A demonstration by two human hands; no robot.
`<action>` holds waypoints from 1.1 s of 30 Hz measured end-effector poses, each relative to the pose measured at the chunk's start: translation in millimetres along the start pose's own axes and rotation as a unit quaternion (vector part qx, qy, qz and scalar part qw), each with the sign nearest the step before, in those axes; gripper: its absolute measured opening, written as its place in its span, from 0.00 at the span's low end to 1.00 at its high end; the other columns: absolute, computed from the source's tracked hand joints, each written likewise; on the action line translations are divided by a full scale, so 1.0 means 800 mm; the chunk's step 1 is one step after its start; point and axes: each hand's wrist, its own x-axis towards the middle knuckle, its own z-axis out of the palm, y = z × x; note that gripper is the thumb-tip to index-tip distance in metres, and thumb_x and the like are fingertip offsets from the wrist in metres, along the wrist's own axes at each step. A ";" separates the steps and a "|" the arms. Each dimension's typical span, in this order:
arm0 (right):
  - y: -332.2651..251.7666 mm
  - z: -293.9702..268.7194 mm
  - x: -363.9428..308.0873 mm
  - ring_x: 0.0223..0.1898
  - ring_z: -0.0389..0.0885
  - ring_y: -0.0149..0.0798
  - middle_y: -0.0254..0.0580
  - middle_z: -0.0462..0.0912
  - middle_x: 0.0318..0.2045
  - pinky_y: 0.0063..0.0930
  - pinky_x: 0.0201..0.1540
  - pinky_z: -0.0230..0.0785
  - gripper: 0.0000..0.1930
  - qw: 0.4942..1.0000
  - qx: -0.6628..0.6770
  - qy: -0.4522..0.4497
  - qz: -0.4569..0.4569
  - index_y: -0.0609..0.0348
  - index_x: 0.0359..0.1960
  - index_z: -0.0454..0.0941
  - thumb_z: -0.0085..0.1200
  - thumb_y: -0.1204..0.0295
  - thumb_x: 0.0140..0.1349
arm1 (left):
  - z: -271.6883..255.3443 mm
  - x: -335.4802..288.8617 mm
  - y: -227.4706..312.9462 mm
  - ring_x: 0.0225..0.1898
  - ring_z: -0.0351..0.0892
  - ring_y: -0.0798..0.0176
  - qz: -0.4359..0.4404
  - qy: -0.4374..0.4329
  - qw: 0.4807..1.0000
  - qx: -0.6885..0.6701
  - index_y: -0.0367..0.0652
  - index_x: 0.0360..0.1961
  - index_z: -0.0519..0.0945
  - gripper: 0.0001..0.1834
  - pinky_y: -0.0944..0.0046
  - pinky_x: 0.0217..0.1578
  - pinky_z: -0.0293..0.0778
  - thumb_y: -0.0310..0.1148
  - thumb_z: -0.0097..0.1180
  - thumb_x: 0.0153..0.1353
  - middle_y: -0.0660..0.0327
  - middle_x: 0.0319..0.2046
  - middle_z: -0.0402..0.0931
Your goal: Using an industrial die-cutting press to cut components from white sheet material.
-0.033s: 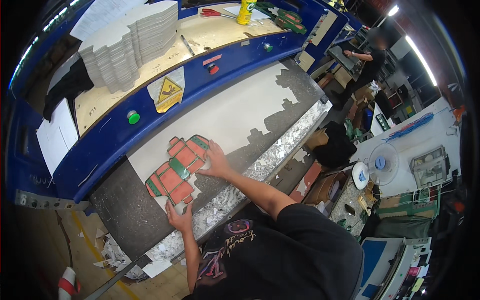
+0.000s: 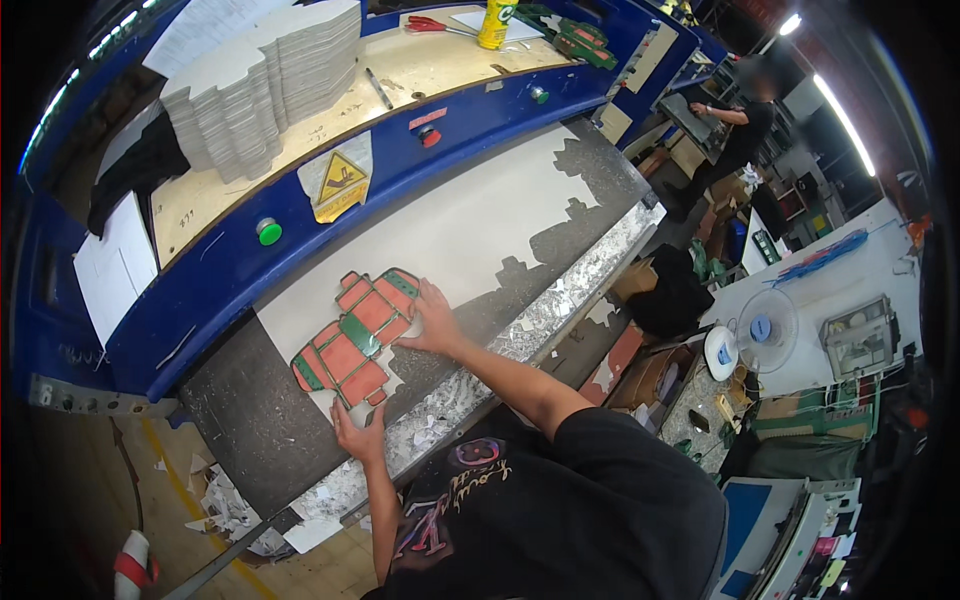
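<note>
A red and green cutting die (image 2: 357, 338) with thin raised edges, shaped like an unfolded box, lies flat on a pale cardboard sheet (image 2: 440, 225). The sheet's near edge is cut in a jagged outline, and it rests on a dark press bed (image 2: 255, 410). My left hand (image 2: 358, 432) grips the die's near lower edge, thumb and fingers against its rim. At the die's right end, my right hand (image 2: 432, 322) is curled along the side, some fingertips hidden. The die bridges the space between both hands.
Behind the bed runs a blue press beam (image 2: 400, 155) with green buttons (image 2: 269, 232), a red button (image 2: 429, 137) and a warning sign (image 2: 341, 180). On its shelf stand stacked cut cardboard (image 2: 265, 90) and a yellow can (image 2: 495, 25). A scrap-strewn metal ledge (image 2: 540, 310) lies nearest me. A co-worker (image 2: 740, 130) stands far right.
</note>
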 end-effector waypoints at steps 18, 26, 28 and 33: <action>-0.014 -0.004 0.000 0.71 0.57 0.73 0.78 0.62 0.67 0.59 0.74 0.48 0.35 0.999 0.020 -0.025 0.014 0.54 0.38 0.70 0.80 0.49 0.37 | -0.011 -0.004 0.002 0.59 0.77 0.36 0.004 0.014 1.000 0.006 0.32 0.58 0.77 0.47 0.46 0.59 0.73 0.46 0.82 0.38 0.42 0.55 0.79; -0.024 -0.010 0.011 0.46 0.72 0.54 0.51 0.73 0.43 0.44 0.48 0.68 0.33 0.999 0.030 0.013 -0.039 0.57 0.36 0.67 0.81 0.58 0.37 | -0.018 0.013 0.020 0.57 0.79 0.42 0.020 0.025 0.998 -0.048 0.35 0.58 0.78 0.44 0.51 0.57 0.76 0.44 0.81 0.39 0.44 0.54 0.80; -0.017 -0.012 0.013 0.40 0.72 0.50 0.47 0.72 0.38 0.40 0.44 0.68 0.33 0.999 0.028 0.014 -0.029 0.57 0.34 0.68 0.82 0.59 0.37 | -0.021 0.025 0.032 0.56 0.79 0.42 0.026 0.021 0.997 -0.074 0.37 0.60 0.76 0.45 0.52 0.56 0.76 0.43 0.80 0.40 0.45 0.54 0.79; -0.016 -0.001 0.012 0.54 0.74 0.60 0.56 0.76 0.48 0.49 0.56 0.67 0.33 1.000 0.025 -0.008 0.003 0.57 0.34 0.68 0.83 0.60 0.35 | -0.011 0.013 0.011 0.58 0.78 0.43 0.004 0.037 0.998 -0.058 0.37 0.60 0.76 0.46 0.51 0.57 0.75 0.45 0.80 0.39 0.45 0.56 0.78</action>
